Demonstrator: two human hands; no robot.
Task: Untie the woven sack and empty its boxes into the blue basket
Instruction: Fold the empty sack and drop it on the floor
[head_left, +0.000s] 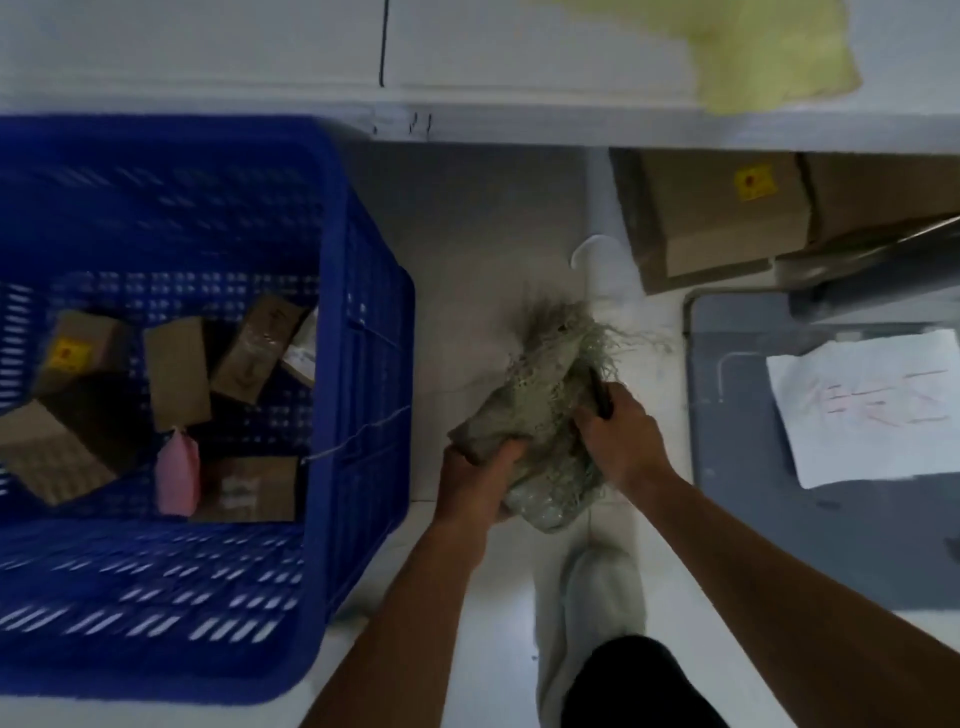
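The grey-green woven sack (545, 410) is bunched into a small bundle with frayed threads at its top, held above the white floor. My left hand (480, 475) grips its lower left side. My right hand (618, 431) presses on its right side and also holds a thin dark object, which I cannot identify. The blue basket (358, 322) stands to the left. Several brown cardboard boxes (176, 371) and a pink packet (178, 475) lie on its bottom. A thin string (358, 434) hangs over the basket's right wall.
A white shelf edge (571, 124) runs across the top, with a yellow sheet (769, 52) on it. Brown cartons (722, 218) sit under it at right. A grey platform (737, 415) with a white paper (867, 410) lies to the right. My leg and shoe are below.
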